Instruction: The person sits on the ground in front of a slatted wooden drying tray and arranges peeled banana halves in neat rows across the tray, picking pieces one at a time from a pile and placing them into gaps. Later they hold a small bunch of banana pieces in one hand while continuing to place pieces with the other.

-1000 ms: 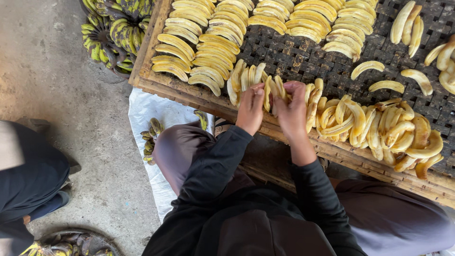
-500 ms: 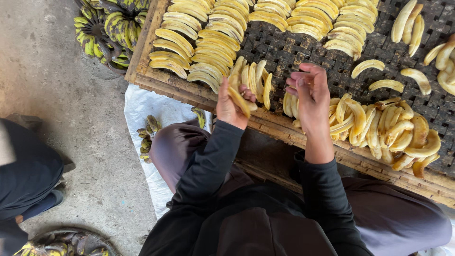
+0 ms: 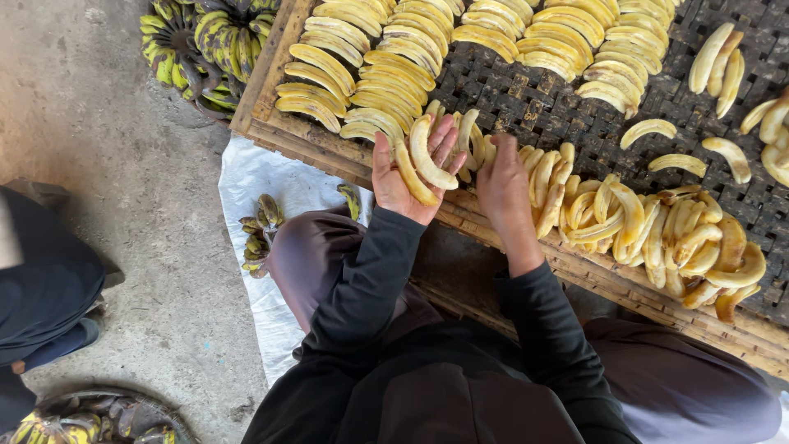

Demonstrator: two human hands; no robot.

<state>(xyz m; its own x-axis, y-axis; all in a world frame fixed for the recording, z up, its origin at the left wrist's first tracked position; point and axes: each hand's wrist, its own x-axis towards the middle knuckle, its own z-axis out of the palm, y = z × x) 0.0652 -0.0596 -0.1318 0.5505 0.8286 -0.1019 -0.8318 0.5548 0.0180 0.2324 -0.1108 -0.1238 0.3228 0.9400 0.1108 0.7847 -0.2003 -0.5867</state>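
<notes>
Peeled bananas (image 3: 423, 160) in left hand (image 3: 403, 177) grip

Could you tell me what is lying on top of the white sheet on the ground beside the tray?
On the white sheet lies a small bunch of unpeeled greenish bananas, and one more banana near the wooden tray. The person's leg covers the sheet's right part, so anything there is hidden.

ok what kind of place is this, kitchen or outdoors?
Likely an outdoor fruit-drying yard: peeled bananas laid in rows on a woven drying rack, unpeeled bunches on bare concrete ground. The left hand holds two peeled bananas.
</notes>
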